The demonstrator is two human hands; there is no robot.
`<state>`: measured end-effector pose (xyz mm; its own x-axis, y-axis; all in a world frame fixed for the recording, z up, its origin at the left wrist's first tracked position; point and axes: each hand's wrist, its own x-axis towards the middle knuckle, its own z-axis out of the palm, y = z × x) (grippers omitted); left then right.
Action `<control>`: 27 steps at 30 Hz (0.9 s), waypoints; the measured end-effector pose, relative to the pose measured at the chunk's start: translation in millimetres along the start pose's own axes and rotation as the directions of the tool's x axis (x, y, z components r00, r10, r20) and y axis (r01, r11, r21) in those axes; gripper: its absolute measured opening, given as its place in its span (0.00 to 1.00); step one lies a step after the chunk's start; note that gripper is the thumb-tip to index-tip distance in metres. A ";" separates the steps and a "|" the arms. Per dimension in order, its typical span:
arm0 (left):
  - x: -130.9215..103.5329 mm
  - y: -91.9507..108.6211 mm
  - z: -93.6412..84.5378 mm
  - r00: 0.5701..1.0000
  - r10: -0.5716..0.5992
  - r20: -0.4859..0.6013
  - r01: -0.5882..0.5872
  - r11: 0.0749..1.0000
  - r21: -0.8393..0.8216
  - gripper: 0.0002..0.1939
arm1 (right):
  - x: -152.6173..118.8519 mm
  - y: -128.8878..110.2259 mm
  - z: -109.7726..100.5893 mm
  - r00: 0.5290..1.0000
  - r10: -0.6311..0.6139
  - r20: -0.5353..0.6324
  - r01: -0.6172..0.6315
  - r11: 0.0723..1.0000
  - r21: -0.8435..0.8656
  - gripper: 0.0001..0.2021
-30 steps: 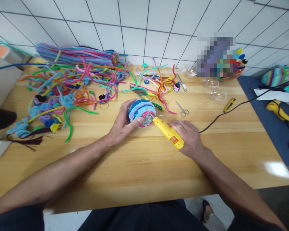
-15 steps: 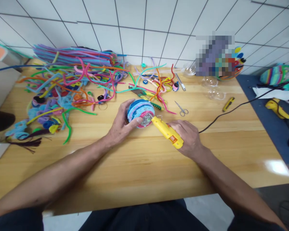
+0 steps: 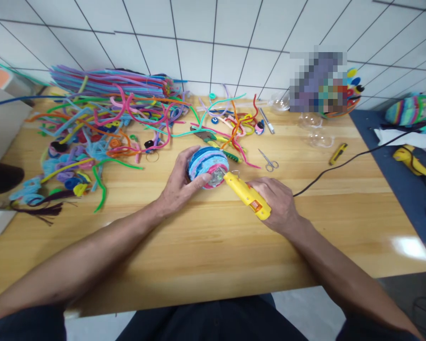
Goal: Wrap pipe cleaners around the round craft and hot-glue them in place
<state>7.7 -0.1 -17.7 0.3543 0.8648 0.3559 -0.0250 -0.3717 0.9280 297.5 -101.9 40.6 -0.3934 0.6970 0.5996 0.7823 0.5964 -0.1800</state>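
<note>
A round ball (image 3: pixel 208 161) wrapped in blue, lilac and pink fuzzy strips is held by my left hand (image 3: pixel 181 182), its thumb lying across the front. A see-through patch shows on the ball's lower right side. My right hand (image 3: pixel 277 201) grips a yellow glue gun (image 3: pixel 246 194), whose metal tip is at the edge of that patch. Whether the tip touches the surface is too small to tell. The gun's handle is mostly hidden by my fingers.
Tangled pipe cleaners (image 3: pixel 128 113) cover the table's left and back. Behind the ball lie green-handled pliers (image 3: pixel 206 136). Small scissors (image 3: pixel 269 161), a yellow cutter (image 3: pixel 338 154) and clear plastic domes (image 3: pixel 321 138) are to the right. A black cord (image 3: pixel 326 173) runs rightward from my right hand.
</note>
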 end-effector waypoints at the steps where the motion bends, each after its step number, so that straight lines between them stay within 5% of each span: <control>1: 0.0 0.2 -0.3 1.000 -0.002 0.000 0.002 1.000 0.004 0.40 | 0.5 -0.3 0.0 1.000 0.002 0.004 -0.002 1.000 0.002 0.12; 27: 0.5 -2.3 -1.1 1.000 0.029 0.012 -0.029 0.998 0.049 0.41 | 5.8 -6.8 -2.8 0.998 -0.048 0.041 0.045 0.996 0.076 0.12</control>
<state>7.0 1.5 -19.6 0.3648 0.8495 0.3812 0.0103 -0.4130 0.9107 291.2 -103.0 47.5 -0.4500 0.6833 0.5749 0.7251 0.6554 -0.2115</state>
